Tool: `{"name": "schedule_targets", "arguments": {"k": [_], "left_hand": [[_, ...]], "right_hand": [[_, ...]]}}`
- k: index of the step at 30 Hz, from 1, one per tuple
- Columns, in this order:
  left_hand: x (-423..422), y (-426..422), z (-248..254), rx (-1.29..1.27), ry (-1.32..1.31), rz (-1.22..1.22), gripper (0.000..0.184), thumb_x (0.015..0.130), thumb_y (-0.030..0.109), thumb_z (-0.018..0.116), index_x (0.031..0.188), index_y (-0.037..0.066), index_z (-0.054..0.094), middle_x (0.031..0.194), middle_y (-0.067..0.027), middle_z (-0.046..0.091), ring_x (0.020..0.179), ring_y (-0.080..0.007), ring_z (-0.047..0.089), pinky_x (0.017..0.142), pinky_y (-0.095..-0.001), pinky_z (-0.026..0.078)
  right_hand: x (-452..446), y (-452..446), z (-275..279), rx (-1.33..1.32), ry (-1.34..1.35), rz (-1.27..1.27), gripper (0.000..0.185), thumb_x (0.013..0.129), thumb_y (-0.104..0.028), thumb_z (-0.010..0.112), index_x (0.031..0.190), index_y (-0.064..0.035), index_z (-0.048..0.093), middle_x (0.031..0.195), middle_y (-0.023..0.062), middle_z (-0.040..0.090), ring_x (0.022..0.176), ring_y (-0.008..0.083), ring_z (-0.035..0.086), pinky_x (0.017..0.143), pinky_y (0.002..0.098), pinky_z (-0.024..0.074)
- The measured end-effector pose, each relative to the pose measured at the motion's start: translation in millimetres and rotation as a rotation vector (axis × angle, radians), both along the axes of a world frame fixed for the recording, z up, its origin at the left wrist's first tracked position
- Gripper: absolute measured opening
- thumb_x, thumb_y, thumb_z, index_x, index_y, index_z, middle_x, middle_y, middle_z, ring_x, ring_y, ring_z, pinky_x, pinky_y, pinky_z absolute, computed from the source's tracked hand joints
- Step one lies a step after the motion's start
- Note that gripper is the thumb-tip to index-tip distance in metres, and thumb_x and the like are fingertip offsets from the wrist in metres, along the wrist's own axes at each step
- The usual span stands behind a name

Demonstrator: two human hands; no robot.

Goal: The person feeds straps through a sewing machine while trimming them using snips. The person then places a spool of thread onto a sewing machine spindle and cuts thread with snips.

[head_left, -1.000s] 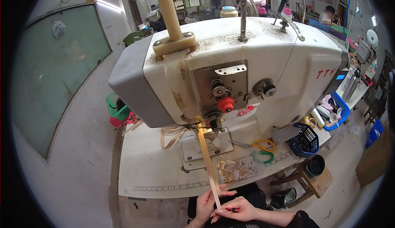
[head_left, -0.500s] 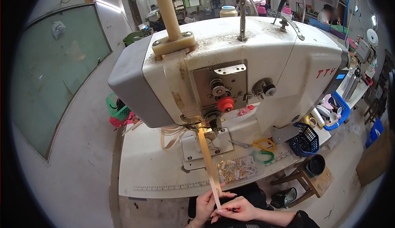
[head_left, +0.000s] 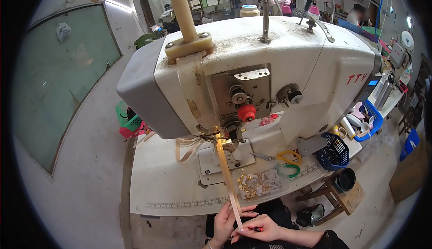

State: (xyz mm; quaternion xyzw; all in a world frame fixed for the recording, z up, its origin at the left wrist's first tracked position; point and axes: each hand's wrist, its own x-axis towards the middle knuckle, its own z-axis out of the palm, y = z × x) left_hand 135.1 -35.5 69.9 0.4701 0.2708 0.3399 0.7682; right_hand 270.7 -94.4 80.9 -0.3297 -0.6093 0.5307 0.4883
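A pale elastic strap (head_left: 229, 183) runs from under the head of a white sewing machine (head_left: 333, 73) down over the table's front edge to my hands. My left hand (head_left: 224, 222) is at the strap's lower part, fingers partly spread behind and beside it; whether it grips the strap is not clear. My right hand (head_left: 263, 228) pinches the strap's lower end and also holds a small red and black tool, mostly hidden in the fingers. Just beyond the hands, a clear tray (head_left: 284, 187) of gold and white small parts lies on the table.
Scissors (head_left: 262, 157), a yellow ring-shaped item (head_left: 289, 158) and a dark blue basket (head_left: 333, 152) are on the white table (head_left: 157, 181). A wooden stool (head_left: 355, 199) with a black bowl stands at the right. Another person (head_left: 355, 17) sits in the far background.
The fingers of my left hand have shifted slightly along the strap. My right hand keeps its place, and the strap stays stretched from the machine.
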Motion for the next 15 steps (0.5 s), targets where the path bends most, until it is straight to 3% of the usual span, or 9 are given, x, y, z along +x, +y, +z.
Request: {"name": "schedule_targets", "arguments": {"k": [6, 8, 12, 14, 15], "left_hand": [[2, 4, -10, 0.191, -0.037, 0.04, 0.03, 0.094, 0.015, 0.032, 0.11, -0.007, 0.044, 0.108, -0.0245, 0.054, 0.101, -0.0291, 0.055, 0.086, -0.0361, 0.044], [-1, 7, -15, 0.348, 0.085, 0.045, 0.03, 0.093, 0.018, 0.034, 0.107, -0.007, 0.044, 0.105, -0.0272, 0.054, 0.101, -0.0336, 0.053, 0.086, -0.0402, 0.044], [-2, 3, -3, 0.319, 0.303, 0.001, 0.031, 0.093, 0.018, 0.034, 0.107, -0.007, 0.046, 0.106, -0.0266, 0.054, 0.101, -0.0328, 0.054, 0.086, -0.0397, 0.044], [2, 0, -2, 0.076, 0.008, -0.013, 0.032, 0.093, 0.018, 0.034, 0.106, -0.008, 0.049, 0.107, -0.0246, 0.055, 0.101, -0.0289, 0.054, 0.087, -0.0369, 0.043], [2, 0, -2, 0.076, 0.009, -0.013, 0.032, 0.093, 0.018, 0.034, 0.106, -0.008, 0.049, 0.107, -0.0246, 0.055, 0.101, -0.0289, 0.054, 0.087, -0.0369, 0.043]], "right_hand": [[1, 0, -1, -0.022, -0.018, 0.011, 0.017, 0.086, -0.009, 0.051, 0.093, 0.0026, 0.062, 0.079, 0.0073, 0.066, 0.074, 0.0122, 0.063, 0.071, 0.0225, 0.0478], [2, -1, -1, -0.034, -0.022, 0.013, 0.017, 0.086, -0.009, 0.051, 0.093, 0.0026, 0.062, 0.079, 0.0072, 0.066, 0.074, 0.0122, 0.063, 0.071, 0.0224, 0.0478], [1, -1, -1, -0.02, -0.019, 0.008, 0.018, 0.087, -0.008, 0.05, 0.093, 0.0036, 0.062, 0.08, 0.0085, 0.066, 0.075, 0.0137, 0.063, 0.071, 0.0229, 0.0483], [1, -1, -2, -0.033, 0.026, 0.009, 0.018, 0.087, -0.007, 0.05, 0.093, 0.004, 0.061, 0.08, 0.009, 0.066, 0.076, 0.0144, 0.063, 0.072, 0.0231, 0.0484], [1, 0, -4, -0.026, 0.043, 0.019, 0.018, 0.087, -0.007, 0.05, 0.093, 0.0044, 0.061, 0.08, 0.0095, 0.066, 0.076, 0.0149, 0.063, 0.072, 0.0233, 0.0486]]}}
